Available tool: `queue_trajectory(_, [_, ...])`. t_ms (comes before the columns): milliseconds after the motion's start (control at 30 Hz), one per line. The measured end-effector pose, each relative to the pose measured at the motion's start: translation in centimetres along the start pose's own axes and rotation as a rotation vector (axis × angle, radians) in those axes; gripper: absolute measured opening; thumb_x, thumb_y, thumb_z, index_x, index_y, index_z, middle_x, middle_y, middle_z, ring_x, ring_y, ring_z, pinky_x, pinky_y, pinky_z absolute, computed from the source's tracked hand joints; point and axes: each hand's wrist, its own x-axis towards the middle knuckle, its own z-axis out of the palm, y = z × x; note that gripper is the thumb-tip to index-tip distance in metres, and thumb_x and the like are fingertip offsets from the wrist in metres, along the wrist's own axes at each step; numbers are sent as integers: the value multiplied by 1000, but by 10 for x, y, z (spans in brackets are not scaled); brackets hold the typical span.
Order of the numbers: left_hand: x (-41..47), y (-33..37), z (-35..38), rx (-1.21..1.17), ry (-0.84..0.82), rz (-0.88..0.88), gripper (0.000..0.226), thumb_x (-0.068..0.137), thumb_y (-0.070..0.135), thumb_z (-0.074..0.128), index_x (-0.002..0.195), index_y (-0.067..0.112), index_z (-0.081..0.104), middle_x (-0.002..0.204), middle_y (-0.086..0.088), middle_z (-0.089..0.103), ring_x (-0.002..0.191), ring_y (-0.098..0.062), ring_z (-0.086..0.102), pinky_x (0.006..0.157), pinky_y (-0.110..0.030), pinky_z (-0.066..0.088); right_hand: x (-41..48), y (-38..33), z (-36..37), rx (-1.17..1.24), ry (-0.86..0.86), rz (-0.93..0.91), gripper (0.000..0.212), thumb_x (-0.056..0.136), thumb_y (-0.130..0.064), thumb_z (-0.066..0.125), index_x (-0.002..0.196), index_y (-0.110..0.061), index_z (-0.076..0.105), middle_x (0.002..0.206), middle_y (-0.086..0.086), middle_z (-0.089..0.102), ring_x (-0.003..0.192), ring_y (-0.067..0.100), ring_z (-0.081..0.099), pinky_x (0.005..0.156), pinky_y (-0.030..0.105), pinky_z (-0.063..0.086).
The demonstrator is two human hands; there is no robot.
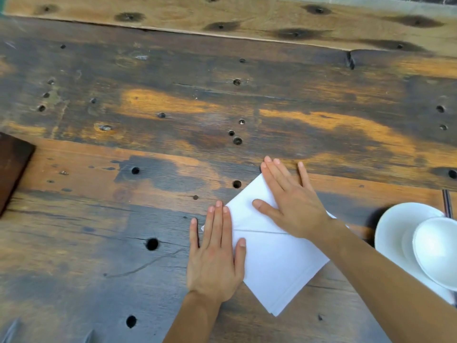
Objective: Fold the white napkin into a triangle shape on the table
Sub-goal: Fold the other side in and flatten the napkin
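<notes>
Bench of scarred, hole-pocked planks carries the white napkin, which lies flat on its near right part. The napkin is set cornerwise as a diamond, with a straight line running across it between the side corners. Both hands are spread flat, fingers straight, gripping nothing. The left hand presses the napkin's left corner and the right hand its far half. This looks like smoothing ahead of the diagonal fold, since the shape is not yet a triangle. Next, one corner likely needs lifting and carrying over to the opposite corner, edges matched, then pressing along that line.
</notes>
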Motion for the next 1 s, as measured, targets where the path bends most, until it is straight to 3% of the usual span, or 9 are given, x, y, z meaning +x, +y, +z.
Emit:
queue_trajectory(200, [0,-1,0,-17,0,11,66,106,44,25,163,13,18,171,-8,13,159,-23,10,122,-60,15,-5,-37,5,54,76,159,93,96,-74,6,160,-7,16,169,6,8,156,22,5,122,60,-1])
queue_trajectory(367, [-1,-4,1,16,5,125,58,107,42,15,163,27,19,171,-6,15,159,-25,8,120,-66,14,-41,-80,23,128,56,166,90,98,-72,10,160,-7,11,170,9,0,156,23,-4,122,59,0])
queue_trajectory(467, [-2,-3,1,-2,-2,88,58,106,42,24,163,31,19,172,-3,11,159,-24,6,121,-66,12,-66,-62,28,107,50,286,85,99,-71,10,162,-14,6,170,6,-2,156,23,-4,123,58,2])
queue_trajectory(667, [-2,-1,0,-7,-10,73,58,107,45,20,163,35,12,173,0,4,159,-21,-1,123,-64,6,-113,-12,26,73,39,489,79,101,-64,14,162,-15,6,170,6,4,156,23,3,122,59,5])
queue_trajectory(867, [-2,-1,-1,-41,27,88,57,107,46,17,164,34,11,173,0,3,159,-21,-3,123,-64,5,-112,-11,27,89,92,458,80,102,-64,16,161,-12,7,170,9,3,156,23,0,122,60,-1])
queue_trajectory(933, [-5,-2,-4,-89,88,140,57,108,39,22,163,29,19,172,-5,9,159,-24,3,122,-67,7,-118,-10,25,138,174,401,77,102,-60,25,161,-11,14,169,11,5,156,24,0,122,59,-5])
queue_trajectory(1000, [-11,-8,-6,-161,179,308,53,106,32,34,159,21,35,169,-9,25,158,-27,17,119,-71,12,-127,-11,19,281,302,259,68,102,-52,41,157,-13,31,168,13,16,156,26,10,123,55,1])
